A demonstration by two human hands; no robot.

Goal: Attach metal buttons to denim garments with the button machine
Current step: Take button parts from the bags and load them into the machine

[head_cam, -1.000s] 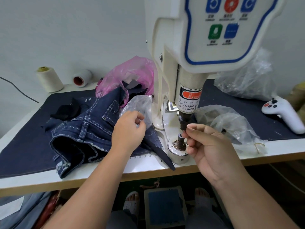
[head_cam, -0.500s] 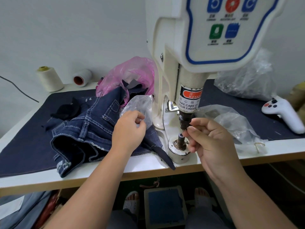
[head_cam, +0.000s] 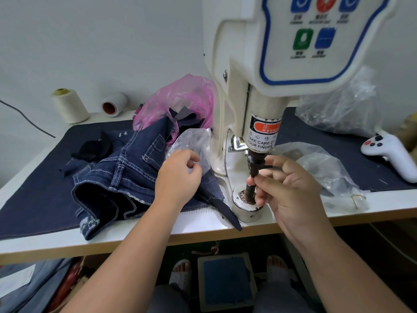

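Head view. The cream, smooth-cased button machine (head_cam: 282,64) fills the upper right of the frame, its face carrying blue, red and green pads and a warning label on the round column. Below it a dark, ribbed punch (head_cam: 254,164) points down at a squat metal die post (head_cam: 247,210) near the table's front edge, at lower centre.

The right hand (head_cam: 291,193) is raised beside the post, wrist low and knuckles turned outward; its thumb and forefinger are pinched together at the punch tip, just above the die, but what they hold is too small to tell.

The left hand (head_cam: 178,175), at centre, rests on the dark blue denim garment (head_cam: 117,179), which lies crumpled at centre left with pale contrast stitching and a frayed hem. Its fingers curl round the edge of a crinkled clear plastic bag (head_cam: 191,143).

Behind lie a glossy pink bag (head_cam: 178,98), two cream thread cones (head_cam: 70,105) at upper left, a navy cloth mat (head_cam: 29,199) and, at right, a smooth white handheld controller (head_cam: 392,154).
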